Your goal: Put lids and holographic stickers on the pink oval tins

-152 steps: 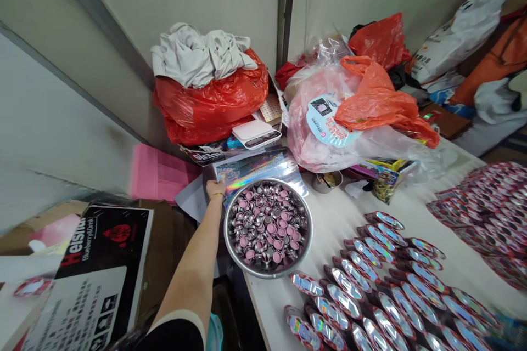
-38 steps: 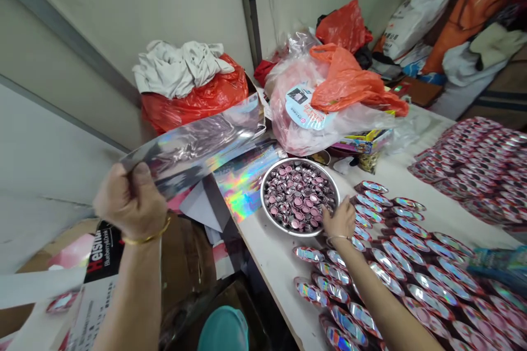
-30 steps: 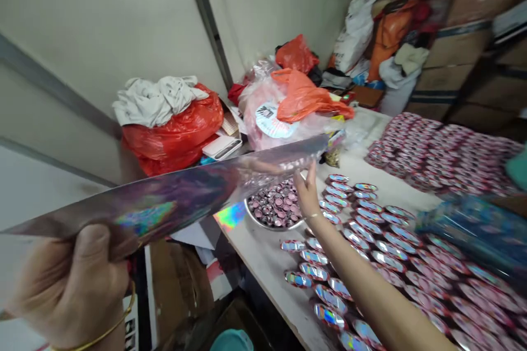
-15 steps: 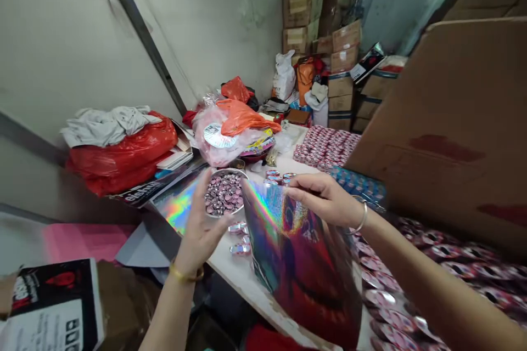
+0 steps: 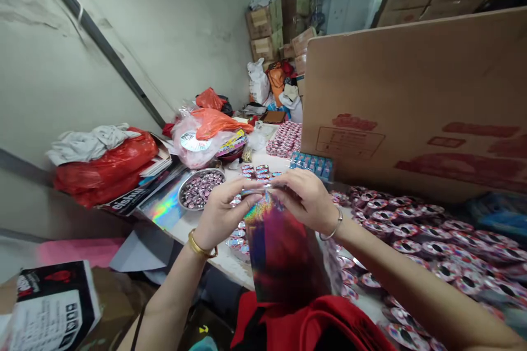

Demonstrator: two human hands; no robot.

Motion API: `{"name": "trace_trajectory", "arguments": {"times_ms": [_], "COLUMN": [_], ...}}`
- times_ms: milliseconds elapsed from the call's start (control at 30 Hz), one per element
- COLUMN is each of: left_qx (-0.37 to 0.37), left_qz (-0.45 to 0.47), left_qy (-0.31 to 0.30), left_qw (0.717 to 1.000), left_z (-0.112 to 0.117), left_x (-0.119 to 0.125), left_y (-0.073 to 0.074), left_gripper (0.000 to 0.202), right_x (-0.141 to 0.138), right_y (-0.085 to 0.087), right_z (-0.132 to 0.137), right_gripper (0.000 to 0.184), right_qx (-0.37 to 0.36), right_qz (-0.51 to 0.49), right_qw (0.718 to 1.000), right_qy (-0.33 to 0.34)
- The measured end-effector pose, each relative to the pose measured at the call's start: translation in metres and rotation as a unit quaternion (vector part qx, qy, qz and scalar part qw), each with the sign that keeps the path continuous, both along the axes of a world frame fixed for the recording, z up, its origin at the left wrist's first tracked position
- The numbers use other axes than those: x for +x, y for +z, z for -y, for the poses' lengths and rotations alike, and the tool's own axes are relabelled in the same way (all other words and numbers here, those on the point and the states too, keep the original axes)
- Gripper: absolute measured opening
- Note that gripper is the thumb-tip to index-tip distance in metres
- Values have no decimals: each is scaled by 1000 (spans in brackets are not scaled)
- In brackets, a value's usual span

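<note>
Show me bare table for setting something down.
White tabletop is bare in a narrow strip between the round silver metal bowl and front edge, and a small patch left of the blue rectangular pack. Right of the right hand, pink oval pieces crowd it.

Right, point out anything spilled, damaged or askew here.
Dark smudges mar the pale wall at upper left, and a crumpled cloth sits heaped on the red bag, which looks untidy. No spill shows by the bowl, and no tear shows in the held sheet.
</note>
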State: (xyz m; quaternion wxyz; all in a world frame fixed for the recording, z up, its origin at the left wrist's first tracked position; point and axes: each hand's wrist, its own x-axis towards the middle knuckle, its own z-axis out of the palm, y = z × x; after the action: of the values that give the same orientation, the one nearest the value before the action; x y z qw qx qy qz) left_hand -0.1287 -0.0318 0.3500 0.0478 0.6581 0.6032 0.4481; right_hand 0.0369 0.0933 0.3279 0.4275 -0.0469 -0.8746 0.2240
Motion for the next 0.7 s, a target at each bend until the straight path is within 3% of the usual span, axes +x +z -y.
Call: {"name": "trace_trajectory", "arguments": {"times_ms": [233, 400, 567, 700], "left_qx": [-38, 16, -23, -105], "left_qz": [125, 257, 378, 426], "left_qy": [85, 207, 304, 399], "left_qw": [988, 944, 874, 805], "left_z": [-1, -2, 14, 40], "left_x": [-5, -18, -56, -105], "left_y": [5, 7, -1, -25], "left_gripper": [19, 19, 24, 32], "right_x": [-6, -21, -42, -64], "right_y": [9, 1, -28, -66], "right_z": [-8, -25, -41, -48], "right_gripper": [22, 29, 29, 31], "right_qx": [-73, -112, -105, -129], "right_qz": [11, 37, 93, 166], "right_qw": [995, 987, 978, 965], "right_qy": [71, 109, 156, 157]}}
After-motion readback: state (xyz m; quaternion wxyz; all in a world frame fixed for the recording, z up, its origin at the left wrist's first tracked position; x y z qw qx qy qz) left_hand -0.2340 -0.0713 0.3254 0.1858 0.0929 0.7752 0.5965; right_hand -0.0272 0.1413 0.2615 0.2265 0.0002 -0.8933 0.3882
